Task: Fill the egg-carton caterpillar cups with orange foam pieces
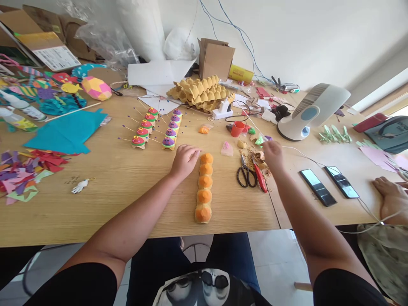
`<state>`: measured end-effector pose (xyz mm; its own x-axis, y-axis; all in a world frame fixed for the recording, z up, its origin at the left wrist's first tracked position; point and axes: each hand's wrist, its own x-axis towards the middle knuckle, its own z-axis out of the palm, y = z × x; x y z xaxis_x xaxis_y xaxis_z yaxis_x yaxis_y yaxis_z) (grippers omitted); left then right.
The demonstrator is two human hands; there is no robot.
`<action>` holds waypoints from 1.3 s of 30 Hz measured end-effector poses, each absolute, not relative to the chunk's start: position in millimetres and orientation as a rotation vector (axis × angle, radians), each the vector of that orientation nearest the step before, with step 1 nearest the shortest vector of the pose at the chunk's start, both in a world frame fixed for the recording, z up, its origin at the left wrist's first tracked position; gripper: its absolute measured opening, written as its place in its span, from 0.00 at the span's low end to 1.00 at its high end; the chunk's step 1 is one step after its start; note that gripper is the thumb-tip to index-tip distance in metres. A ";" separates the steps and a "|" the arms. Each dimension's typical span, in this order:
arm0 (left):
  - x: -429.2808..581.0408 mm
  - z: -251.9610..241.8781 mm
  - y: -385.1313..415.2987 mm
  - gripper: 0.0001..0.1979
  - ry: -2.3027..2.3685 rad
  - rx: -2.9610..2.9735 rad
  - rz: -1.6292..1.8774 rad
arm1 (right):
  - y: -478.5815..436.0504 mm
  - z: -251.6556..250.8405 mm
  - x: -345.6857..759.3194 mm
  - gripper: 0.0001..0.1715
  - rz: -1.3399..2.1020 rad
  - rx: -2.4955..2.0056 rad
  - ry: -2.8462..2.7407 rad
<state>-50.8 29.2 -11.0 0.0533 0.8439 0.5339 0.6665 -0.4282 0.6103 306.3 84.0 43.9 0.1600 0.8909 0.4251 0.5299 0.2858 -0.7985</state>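
An egg-carton strip with orange domes (204,182) lies lengthwise in front of me. My left hand (185,161) is beside its far end, fingers bent together; whatever they may hold is too small to make out. Farther right, my right hand (273,154) has its fingertips pinched next to a green lump (259,140) and a purple lump (268,138); its grip is unclear. Two decorated strips, one red and green (145,126), one purple and green (172,128), stand beyond my left hand. Black scissors (246,173) and a red-handled cutter (260,175) lie between the orange strip and my right forearm.
A white fan (310,112) stands at the right, behind two phones (318,187). Another person's hand (390,197) rests at the right edge. Yellow egg cartons (202,92) and a red cup (237,128) are farther back. Blue felt (68,129) and paper scraps lie left.
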 end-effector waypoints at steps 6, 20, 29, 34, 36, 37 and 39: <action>-49.8 -14.4 28.0 0.16 1.484 2.235 1.186 | 44.4 22.9 202.5 0.18 0.417 -1.170 -2.200; -50.8 -25.1 32.3 0.13 1.554 2.208 1.131 | 67.9 -3.7 163.4 0.20 0.363 -1.186 -2.326; -51.8 -26.5 32.4 0.13 1.570 2.205 1.144 | 53.1 -2.0 164.8 0.22 0.170 -1.176 -2.409; -51.3 -24.9 31.8 0.13 1.579 2.215 1.147 | 45.8 8.7 162.2 0.25 0.216 -1.189 -2.443; -52.0 -23.5 31.5 0.13 1.565 2.223 1.184 | 39.5 13.5 161.0 0.27 0.249 -1.179 -2.426; -52.5 -22.6 31.4 0.13 1.557 2.221 1.214 | 36.0 15.6 161.7 0.28 0.269 -1.160 -2.388; -53.5 -20.1 30.8 0.12 1.547 2.206 1.286 | 29.5 19.2 167.2 0.28 0.319 -1.099 -2.257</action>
